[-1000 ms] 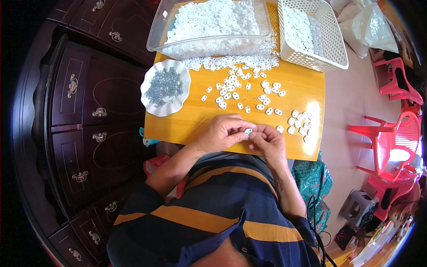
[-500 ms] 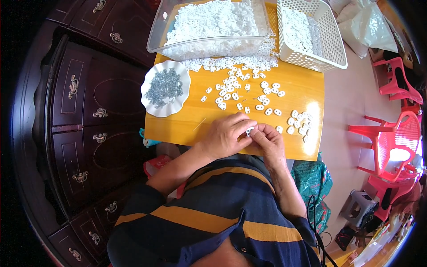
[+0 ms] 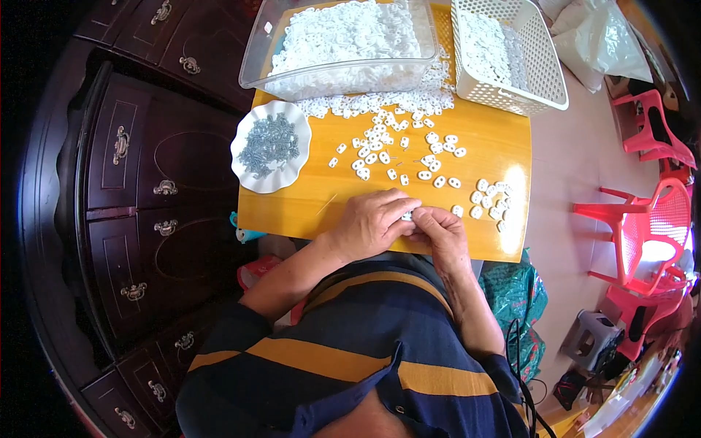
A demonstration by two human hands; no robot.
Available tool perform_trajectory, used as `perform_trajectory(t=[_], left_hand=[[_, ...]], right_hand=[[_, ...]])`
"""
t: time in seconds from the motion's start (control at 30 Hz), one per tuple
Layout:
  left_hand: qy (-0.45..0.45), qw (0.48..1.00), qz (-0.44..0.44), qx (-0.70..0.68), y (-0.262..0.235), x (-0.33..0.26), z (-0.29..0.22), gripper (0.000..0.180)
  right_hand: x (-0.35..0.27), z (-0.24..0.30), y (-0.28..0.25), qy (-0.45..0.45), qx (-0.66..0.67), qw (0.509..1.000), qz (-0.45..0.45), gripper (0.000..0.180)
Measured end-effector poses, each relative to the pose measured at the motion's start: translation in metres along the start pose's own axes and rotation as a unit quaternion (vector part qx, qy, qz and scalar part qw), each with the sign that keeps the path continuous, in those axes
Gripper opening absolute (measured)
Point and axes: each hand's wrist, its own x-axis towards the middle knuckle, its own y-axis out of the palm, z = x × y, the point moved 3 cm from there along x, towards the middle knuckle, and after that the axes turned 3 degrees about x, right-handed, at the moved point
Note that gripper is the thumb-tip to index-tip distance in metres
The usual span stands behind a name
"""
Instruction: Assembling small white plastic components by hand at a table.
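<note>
Close to the table's front edge, the fingers of my left hand point(image 3: 371, 223) are closed on a small white plastic piece point(image 3: 407, 216), most of it covered. My right hand point(image 3: 442, 231) meets it from the right, thumb and forefinger pinched against the same piece. Whether anything else sits between those fingertips is hidden. Beyond my hands lie scattered white two-holed pieces point(image 3: 384, 157), and a few thin metal pins are among them. Another small cluster of white pieces point(image 3: 476, 212) rests to the right. A thin stick point(image 3: 326, 204) lies left of my left hand.
A scalloped white dish point(image 3: 298, 171) of small grey metal parts stands at the left of the yellow table point(image 3: 285, 217). At the back are a clear bin point(image 3: 343, 76) and a white perforated basket point(image 3: 504, 98), both holding white pieces. Dark drawers point(image 3: 124, 175) flank the left; red chairs point(image 3: 621, 212) stand right.
My right thumb and fingers have shifted slightly over the white piece, so less of it shows. My left hand has hardly moved.
</note>
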Motion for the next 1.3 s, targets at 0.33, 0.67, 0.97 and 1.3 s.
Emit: perform_trajectory(t=[0.33, 0.67, 0.97, 1.3], left_hand=[[0.025, 1.0, -0.009, -0.008, 0.003, -0.002, 0.002, 0.031], [0.007, 0.999, 0.007, -0.049, 0.0, 0.004, -0.002, 0.036], [-0.05, 0.993, -0.094, 0.054, -0.008, 0.002, 0.036, 0.014], [-0.063, 0.986, -0.081, 0.134, -0.006, 0.037, 0.049, 0.007]], right_hand=[[-0.005, -0.002, 0.001, -0.065, -0.042, 0.997, -0.012, 0.02], [-0.012, 0.007, 0.001, -0.09, -0.093, 0.991, -0.034, 0.019], [-0.025, 0.042, -0.043, -0.151, -0.384, 0.9, -0.141, 0.024], [-0.032, 0.069, -0.059, -0.215, -0.492, 0.809, -0.24, 0.022]])
